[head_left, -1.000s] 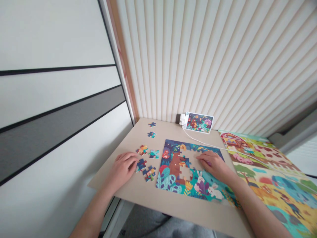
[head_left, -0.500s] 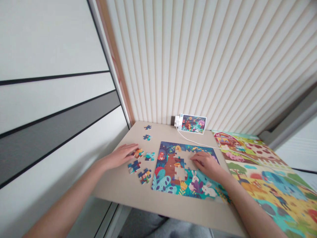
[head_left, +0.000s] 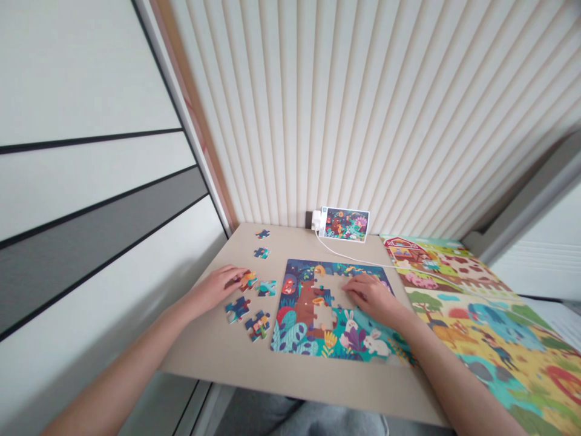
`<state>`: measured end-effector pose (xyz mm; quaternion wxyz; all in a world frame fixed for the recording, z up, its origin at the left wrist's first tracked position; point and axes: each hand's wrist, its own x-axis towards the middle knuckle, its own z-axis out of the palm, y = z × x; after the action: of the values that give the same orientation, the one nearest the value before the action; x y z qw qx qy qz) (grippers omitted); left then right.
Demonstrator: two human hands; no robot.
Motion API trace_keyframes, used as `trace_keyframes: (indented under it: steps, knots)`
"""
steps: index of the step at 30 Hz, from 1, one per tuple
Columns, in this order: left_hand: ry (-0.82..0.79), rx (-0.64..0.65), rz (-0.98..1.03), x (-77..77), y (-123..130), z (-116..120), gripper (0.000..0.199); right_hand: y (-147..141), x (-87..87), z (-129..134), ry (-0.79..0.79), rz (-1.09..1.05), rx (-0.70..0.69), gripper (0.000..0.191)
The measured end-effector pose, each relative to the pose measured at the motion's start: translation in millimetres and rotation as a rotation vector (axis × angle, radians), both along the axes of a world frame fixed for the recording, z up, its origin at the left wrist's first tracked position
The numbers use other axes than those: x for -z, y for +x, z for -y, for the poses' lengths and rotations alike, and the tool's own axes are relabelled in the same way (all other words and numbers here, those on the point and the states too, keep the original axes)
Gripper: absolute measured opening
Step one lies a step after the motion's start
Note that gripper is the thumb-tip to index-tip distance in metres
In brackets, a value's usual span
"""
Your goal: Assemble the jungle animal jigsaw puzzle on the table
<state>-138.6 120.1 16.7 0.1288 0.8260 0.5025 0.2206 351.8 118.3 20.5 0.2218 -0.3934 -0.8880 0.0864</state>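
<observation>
On the left of the table, my left hand (head_left: 221, 283) has its fingertips down on an orange-and-brown puzzle piece (head_left: 248, 279), thumb and fingers closed at its left edge. Around it lie a teal piece (head_left: 266, 288), a dark blue piece (head_left: 237, 309) and a multicoloured piece (head_left: 258, 326). My right hand (head_left: 370, 295) rests loosely over the upper right of a partly filled jigsaw puzzle (head_left: 302, 303), fingers slightly bent and apart, no piece visible in them. The puzzle shows a bear and white rabbits, with a bare gap in its middle.
Two more pieces, one dark (head_left: 262, 234) and one blue (head_left: 261, 252), lie at the back left. A reference picture card (head_left: 347, 224) leans by a white charger (head_left: 316, 220), whose cable (head_left: 349, 257) crosses the table. A farm-and-animals puzzle (head_left: 472, 327) covers the right side.
The view has shifted slightly to the right. My left fingers have come down onto the orange-and-brown puzzle piece. My right hand stays over the jigsaw puzzle.
</observation>
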Motion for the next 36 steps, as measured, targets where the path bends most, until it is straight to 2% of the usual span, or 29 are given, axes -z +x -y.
trace_keyframes:
  steps: [8, 12, 16, 20, 23, 28, 30, 32, 36]
  knots:
    - [0.028, -0.077, 0.151, -2.8, 19.5, 8.9, 0.043, 1.1, 1.5, -1.0, -0.007, 0.008, 0.012, 0.026]
    - [-0.086, -0.105, 0.256, -10.3, 32.2, 10.7, 0.035, 0.8, -0.2, 0.2, -0.007, 0.008, 0.015, 0.026]
    - [-0.306, -0.097, 0.499, -20.9, 52.6, 15.9, 0.036, 0.4, -3.3, 0.4, -0.026, -0.005, 0.019, 0.026]
    - [-0.518, 0.031, 0.669, -24.8, 96.2, 29.1, 0.036, -5.0, -10.2, 3.6, -0.106, -0.098, -0.025, 0.026]
    - [-0.619, 0.148, 0.725, -19.8, 139.7, 41.8, 0.035, -14.8, -18.1, 12.0, -0.261, -0.219, -0.064, 0.027]
    - [-0.688, 0.262, 0.806, -12.7, 197.9, 56.4, 0.028, -35.2, -26.5, 28.5, -0.487, -0.35, -0.057, 0.035]
    - [-0.666, 0.282, 0.783, -12.4, 207.0, 58.1, 0.025, -39.8, -26.2, 30.9, -0.54, -0.353, -0.071, 0.034]
    - [-0.54, 0.255, 0.687, -11.6, 205.8, 57.4, 0.026, -40.7, -24.1, 29.9, -0.551, -0.346, -0.08, 0.032]
    - [-0.025, 0.082, 0.328, -4.5, 182.9, 51.9, 0.019, -36.3, -16.5, 23.2, -0.48, -0.306, -0.056, 0.028]
